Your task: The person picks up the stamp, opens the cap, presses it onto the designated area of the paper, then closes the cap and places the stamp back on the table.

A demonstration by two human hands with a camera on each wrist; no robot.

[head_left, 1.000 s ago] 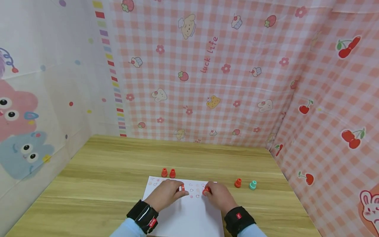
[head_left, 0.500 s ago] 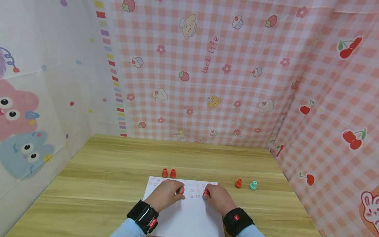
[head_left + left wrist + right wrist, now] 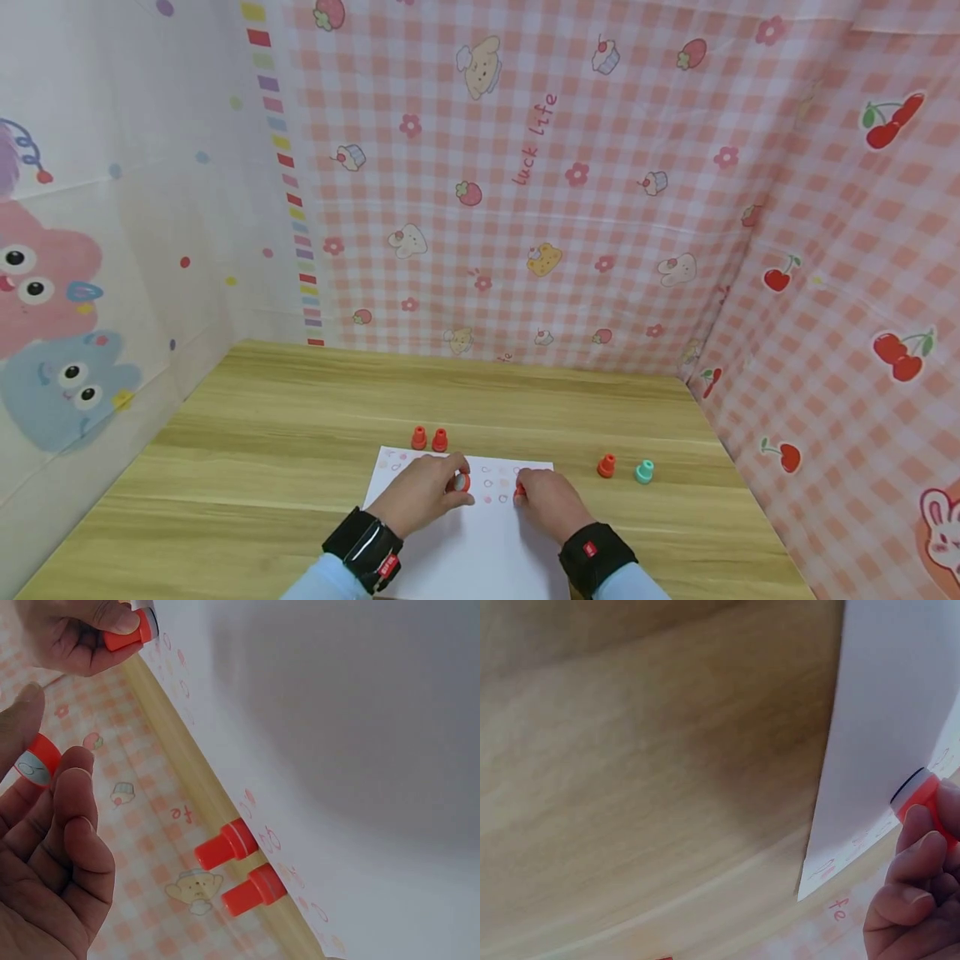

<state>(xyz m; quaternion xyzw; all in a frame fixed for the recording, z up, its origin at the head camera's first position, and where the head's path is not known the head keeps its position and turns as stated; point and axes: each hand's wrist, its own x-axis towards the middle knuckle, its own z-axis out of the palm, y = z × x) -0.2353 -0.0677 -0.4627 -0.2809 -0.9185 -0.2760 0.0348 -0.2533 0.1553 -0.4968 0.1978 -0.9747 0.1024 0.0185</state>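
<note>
A white sheet of paper (image 3: 480, 554) lies on the table with several small pink and red stamped prints along its far part. My right hand (image 3: 553, 504) grips a red stamp (image 3: 922, 801) at the paper's upper right; in the left wrist view its pale end is toward the sheet, but I cannot tell whether they touch. My left hand (image 3: 424, 497) pinches a red-rimmed stamp cap (image 3: 39, 760) between thumb and fingers, above the paper's left part. The cap's round pale face carries a small line drawing.
Two red stamps (image 3: 430, 439) stand just beyond the paper's far edge. To the right of the sheet are another red stamp (image 3: 607, 466) and a teal stamp (image 3: 644, 472). Patterned cloth walls (image 3: 495, 208) enclose the wooden table (image 3: 225, 483).
The cap in my left hand has turned, showing its round face instead of its edge. My right hand stays near the same prints, its wrist shifted slightly left.
</note>
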